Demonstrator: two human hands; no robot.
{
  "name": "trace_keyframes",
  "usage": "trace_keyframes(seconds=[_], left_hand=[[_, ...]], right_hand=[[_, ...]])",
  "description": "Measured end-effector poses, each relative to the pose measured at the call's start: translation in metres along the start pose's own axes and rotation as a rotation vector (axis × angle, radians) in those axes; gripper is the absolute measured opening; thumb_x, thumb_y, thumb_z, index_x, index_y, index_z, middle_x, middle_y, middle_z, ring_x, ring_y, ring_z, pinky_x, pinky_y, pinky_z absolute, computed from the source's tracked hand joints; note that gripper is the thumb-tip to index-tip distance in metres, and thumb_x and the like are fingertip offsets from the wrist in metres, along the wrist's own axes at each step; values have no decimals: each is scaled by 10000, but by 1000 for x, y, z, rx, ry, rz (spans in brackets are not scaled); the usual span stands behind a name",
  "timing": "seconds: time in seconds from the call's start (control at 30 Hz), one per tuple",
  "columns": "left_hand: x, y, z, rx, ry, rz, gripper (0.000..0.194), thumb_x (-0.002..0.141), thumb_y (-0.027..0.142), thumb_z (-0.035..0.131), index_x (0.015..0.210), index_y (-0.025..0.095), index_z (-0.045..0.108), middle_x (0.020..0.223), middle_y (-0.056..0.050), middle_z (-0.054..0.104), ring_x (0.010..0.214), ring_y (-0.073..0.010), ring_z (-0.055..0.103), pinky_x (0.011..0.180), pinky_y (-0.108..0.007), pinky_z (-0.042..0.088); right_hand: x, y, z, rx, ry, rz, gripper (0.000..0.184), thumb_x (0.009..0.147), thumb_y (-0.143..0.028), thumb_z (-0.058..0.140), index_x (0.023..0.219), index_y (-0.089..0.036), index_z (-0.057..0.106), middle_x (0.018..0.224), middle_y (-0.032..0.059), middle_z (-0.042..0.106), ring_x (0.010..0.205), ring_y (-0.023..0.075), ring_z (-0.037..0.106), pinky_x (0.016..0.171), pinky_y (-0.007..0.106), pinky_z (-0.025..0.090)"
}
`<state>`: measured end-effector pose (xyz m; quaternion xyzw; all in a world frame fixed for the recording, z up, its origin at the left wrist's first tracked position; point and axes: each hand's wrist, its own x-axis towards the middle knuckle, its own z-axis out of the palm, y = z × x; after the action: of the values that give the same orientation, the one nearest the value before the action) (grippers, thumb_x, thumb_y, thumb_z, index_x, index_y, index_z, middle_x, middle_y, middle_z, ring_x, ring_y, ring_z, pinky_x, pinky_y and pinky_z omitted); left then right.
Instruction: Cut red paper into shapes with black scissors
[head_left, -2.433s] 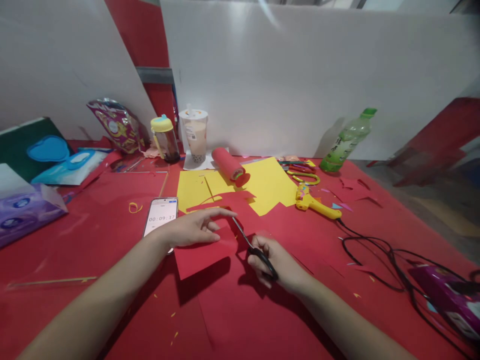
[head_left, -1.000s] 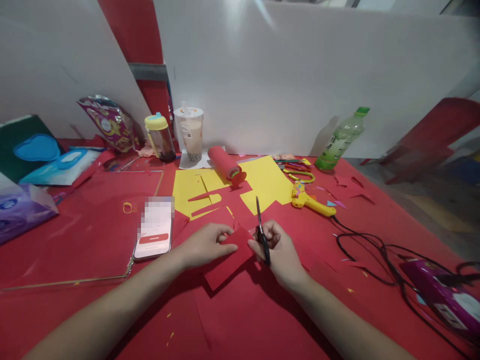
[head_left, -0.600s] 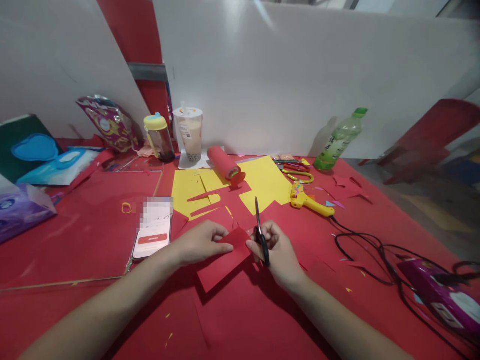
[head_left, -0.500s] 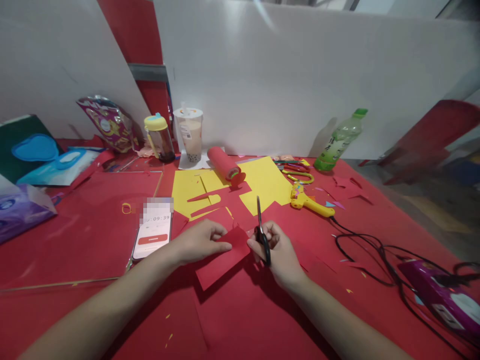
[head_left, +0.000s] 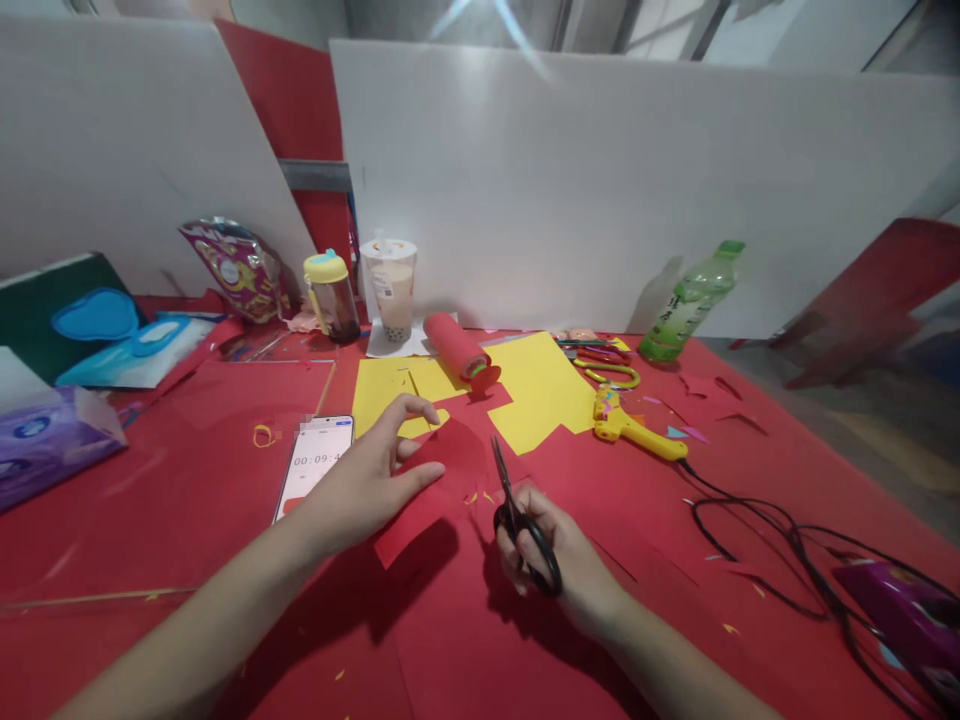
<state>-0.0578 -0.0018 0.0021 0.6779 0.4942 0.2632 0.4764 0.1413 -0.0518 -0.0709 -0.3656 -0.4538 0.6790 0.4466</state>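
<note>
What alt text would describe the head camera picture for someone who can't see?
A person's left hand holds red paper; the right hand holds black-handled scissors near it, over a red tabletop. Beyond lie yellow sheets and a red cylinder, with a yellow glue gun to the right.

A red-covered table (head_left: 795, 655) carries everything. On its left side lie 1 purple tissue pack (head_left: 56, 440) and, farther back, 1 crinkled snack bag (head_left: 240, 270). Yellow paper (head_left: 547, 385) covers the far middle. Far right stands 1 green-capped bottle (head_left: 690, 310); nearer, 1 yellow glue gun (head_left: 645, 435) and black cables (head_left: 799, 540) spread out.
</note>
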Motion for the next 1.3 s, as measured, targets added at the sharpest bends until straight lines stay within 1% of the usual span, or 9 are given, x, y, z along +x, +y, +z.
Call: trace_keyframes(seconds=[0.07, 0.13, 0.2, 0.23, 0.37, 0.57, 0.7, 0.93, 1.3], left_hand=[[-1, 4, -1, 71, 15, 85, 205, 803, 245, 496, 1002, 264, 453, 651, 72, 547, 558, -97, 533, 530, -207, 412], [-2, 8, -1, 155, -21, 162, 122, 802, 207, 488, 907, 237, 543, 795, 28, 626, 742, -125, 593, 672, -243, 457], [-3, 11, -2, 211, -75, 187, 145, 815, 194, 468, 847, 222, 606, 890, 10, 667, 846, -140, 608, 768, -260, 461], [-4, 13, -2, 232, -94, 183, 171, 822, 196, 460, 845, 221, 627, 908, 8, 681, 861, -141, 614, 791, -261, 462], [-6, 16, -4, 308, -110, 168, 217, 821, 201, 464, 902, 227, 663, 952, 13, 705, 885, -143, 631, 810, -247, 474], [-8, 15, -4, 366, -126, 180, 239, 824, 205, 469, 951, 229, 670, 982, 26, 707, 906, -128, 635, 821, -221, 475], [-7, 15, -3, 371, -140, 171, 254, 820, 177, 467, 965, 229, 669, 990, 34, 706, 915, -118, 632, 819, -208, 475], [-9, 15, 1, 367, -140, 189, 259, 829, 179, 461, 980, 209, 669, 1003, 26, 705, 917, -115, 633, 828, -195, 472], [-10, 18, 9, 352, -70, 227, 281, 826, 149, 453, 1012, 205, 657, 993, 14, 711, 916, -134, 643, 828, -227, 489]], right_hand=[[-2, 0, 0, 13, -68, -23, 466, 691, -589, 609, 712, -207, 342, 550, -81, 423, 404, 49, 373, 412, 189, 262], [-3, 1, -1, 59, -134, -34, 457, 705, -592, 592, 725, -212, 340, 589, -67, 421, 450, 61, 365, 414, 189, 258], [-3, 3, -2, 105, -190, -34, 444, 716, -584, 587, 747, -216, 340, 642, -52, 426, 508, 76, 374, 437, 192, 274], [-3, 4, -2, 117, -218, -31, 441, 717, -581, 589, 755, -219, 340, 664, -46, 427, 535, 84, 381, 454, 197, 287], [-4, 6, -4, 100, -288, -29, 422, 741, -572, 568, 758, -223, 332, 676, -41, 428, 566, 98, 389, 514, 223, 308], [-6, 0, -1, 56, -331, 2, 436, 746, -601, 534, 757, -226, 311, 659, -46, 418, 516, 93, 368, 502, 238, 300], [-7, -3, 1, 27, -321, -13, 420, 769, -600, 502, 753, -224, 315, 650, -48, 422, 508, 89, 382, 526, 249, 317], [-8, -2, 1, 38, -319, 3, 433, 760, -607, 510, 752, -216, 322, 649, -49, 427, 499, 79, 407, 518, 239, 317], [-8, -2, 4, 113, -292, -63, 416, 774, -584, 514, 763, -210, 332, 631, -55, 426, 469, 63, 389, 464, 205, 323]])
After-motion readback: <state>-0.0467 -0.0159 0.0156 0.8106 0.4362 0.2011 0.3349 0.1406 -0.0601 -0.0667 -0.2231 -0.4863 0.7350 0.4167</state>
